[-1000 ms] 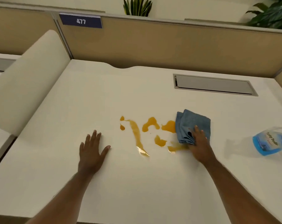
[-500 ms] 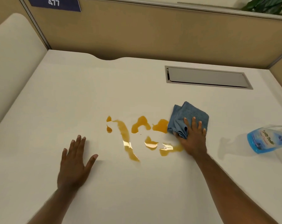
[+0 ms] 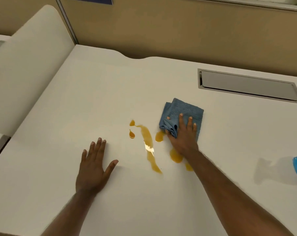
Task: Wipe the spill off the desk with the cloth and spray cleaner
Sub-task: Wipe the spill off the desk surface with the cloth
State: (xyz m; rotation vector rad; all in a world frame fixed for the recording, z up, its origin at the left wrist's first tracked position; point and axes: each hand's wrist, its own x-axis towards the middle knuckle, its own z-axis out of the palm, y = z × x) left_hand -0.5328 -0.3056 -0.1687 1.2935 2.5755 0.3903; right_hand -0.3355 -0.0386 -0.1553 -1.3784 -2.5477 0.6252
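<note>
A person's left hand [image 3: 95, 166] lies flat, palm down, fingers together and pointing toward 12 o'clock, thumb splayed toward 2 o'clock. The right hand [image 3: 183, 135] presses down at 1 o'clock from the left, fingers spread, thumb tucked into folds of a cloth [image 3: 183, 109]. Both bare forearms reach in from 6 o'clock, the right angled toward 11 o'clock.

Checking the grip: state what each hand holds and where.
The right hand presses on the blue cloth, gripping its bunched near-left corner. The left hand lies flat on the desk, holding nothing.
</note>
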